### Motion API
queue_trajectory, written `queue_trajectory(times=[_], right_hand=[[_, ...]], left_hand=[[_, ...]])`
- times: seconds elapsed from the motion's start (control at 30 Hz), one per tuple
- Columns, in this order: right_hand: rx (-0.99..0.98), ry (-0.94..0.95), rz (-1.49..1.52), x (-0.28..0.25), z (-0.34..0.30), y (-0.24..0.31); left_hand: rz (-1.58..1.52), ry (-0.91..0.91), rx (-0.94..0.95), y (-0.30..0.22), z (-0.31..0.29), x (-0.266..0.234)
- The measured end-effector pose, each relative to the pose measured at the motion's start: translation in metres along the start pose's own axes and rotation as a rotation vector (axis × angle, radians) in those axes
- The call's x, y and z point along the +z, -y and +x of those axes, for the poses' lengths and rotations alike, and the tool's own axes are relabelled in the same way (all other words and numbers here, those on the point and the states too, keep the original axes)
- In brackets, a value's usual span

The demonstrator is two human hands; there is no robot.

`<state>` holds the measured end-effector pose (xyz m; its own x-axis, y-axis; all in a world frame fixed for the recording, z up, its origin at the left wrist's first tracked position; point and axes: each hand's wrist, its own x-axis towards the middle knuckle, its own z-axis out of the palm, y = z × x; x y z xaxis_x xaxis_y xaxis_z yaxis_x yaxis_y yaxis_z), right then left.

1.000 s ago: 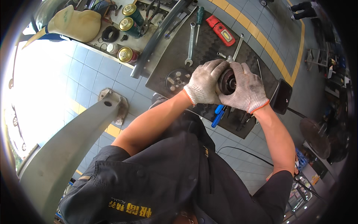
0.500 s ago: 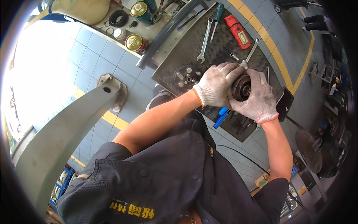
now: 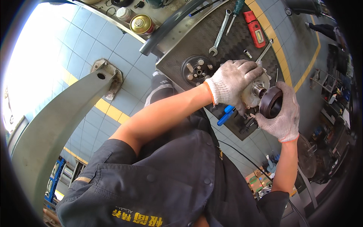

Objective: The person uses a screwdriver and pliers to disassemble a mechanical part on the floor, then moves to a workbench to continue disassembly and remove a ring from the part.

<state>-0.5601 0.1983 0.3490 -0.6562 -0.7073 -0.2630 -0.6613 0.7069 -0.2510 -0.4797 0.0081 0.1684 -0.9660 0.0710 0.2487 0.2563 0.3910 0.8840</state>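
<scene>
My gloved left hand (image 3: pixel 235 84) is wrapped round a silver metal housing (image 3: pixel 251 97), which has a shiny round nose (image 3: pixel 258 90) in its middle. In my gloved right hand (image 3: pixel 284 115) is a thick dark ring-shaped pulley (image 3: pixel 271 101), tilted, just right of the nose and apart from most of it; whether their edges touch I cannot tell. A dark round plate with several studs (image 3: pixel 197 71) lies left of my left hand on the ribbed black mat (image 3: pixel 177 62). Below that hand is a blue tool handle (image 3: pixel 226 115).
Beyond my hands lie a combination wrench (image 3: pixel 220 34), a green-handled screwdriver (image 3: pixel 235 16), a red work light (image 3: pixel 255 30), a small socket (image 3: pixel 247 53) and a silver wrench (image 3: pixel 265 50). Cans (image 3: pixel 141 24) stand on a bench at upper left. A grey lift arm (image 3: pixel 56 117) rises at left.
My right hand has drawn the dark pulley to the right and down, away from the housing, whose nose now shows. My left hand stays on the housing. The whole view has shifted slightly.
</scene>
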Motion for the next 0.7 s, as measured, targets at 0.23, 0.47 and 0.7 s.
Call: queue_trajectory(times=[0.23,0.47,0.7], right_hand=[[0.070,-0.113,0.249,-0.018,-0.050,-0.023],[0.300,-0.496,1.397,0.016,-0.132,-0.041],[0.155,-0.622,1.811,0.032,-0.200,-0.051]], left_hand=[[0.040,-0.042,-0.007,-0.008,-0.012,-0.021],[0.131,0.002,-0.156,-0.031,-0.047,-0.062],[0.189,0.042,-0.015,-0.045,-0.057,-0.075]])
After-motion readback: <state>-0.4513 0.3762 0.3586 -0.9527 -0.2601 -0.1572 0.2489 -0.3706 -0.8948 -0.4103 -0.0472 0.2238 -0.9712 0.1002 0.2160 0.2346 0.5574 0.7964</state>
